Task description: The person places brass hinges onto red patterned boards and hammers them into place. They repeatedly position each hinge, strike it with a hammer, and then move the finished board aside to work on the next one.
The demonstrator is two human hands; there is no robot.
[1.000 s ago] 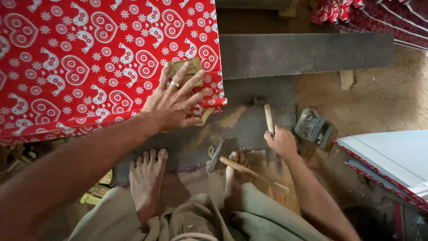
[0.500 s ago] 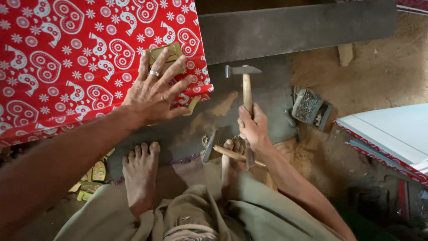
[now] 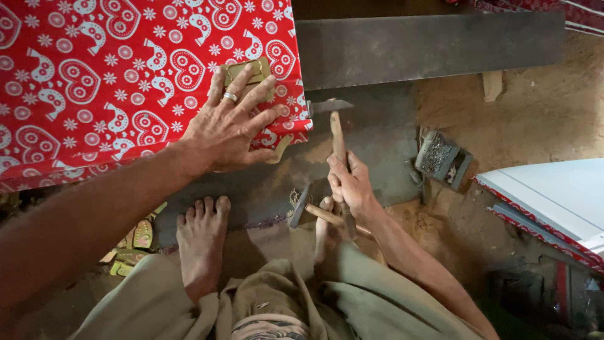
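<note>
Left hand (image 3: pixel 229 129), fingers spread flat, pins a brass corner plate (image 3: pixel 250 70) against the corner of a red patterned box (image 3: pixel 94 82) to keep it from shifting. Right hand (image 3: pixel 349 186), fingers closed around a hammer (image 3: pixel 336 135), raises its head just beside that corner. A second hammer (image 3: pixel 314 211) lies on the dusty workshop floor (image 3: pixel 535 113), near an open box of nails (image 3: pixel 440 157)

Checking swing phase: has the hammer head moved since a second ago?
Yes. The hammer in the right hand has swung up and left, its head now beside the red patterned box corner.

2 hammers (image 3: pixel 335 135), 1 red patterned box (image 3: pixel 126 69), 1 nail box (image 3: pixel 440 157), 2 bare feet (image 3: pixel 201 236)
</note>
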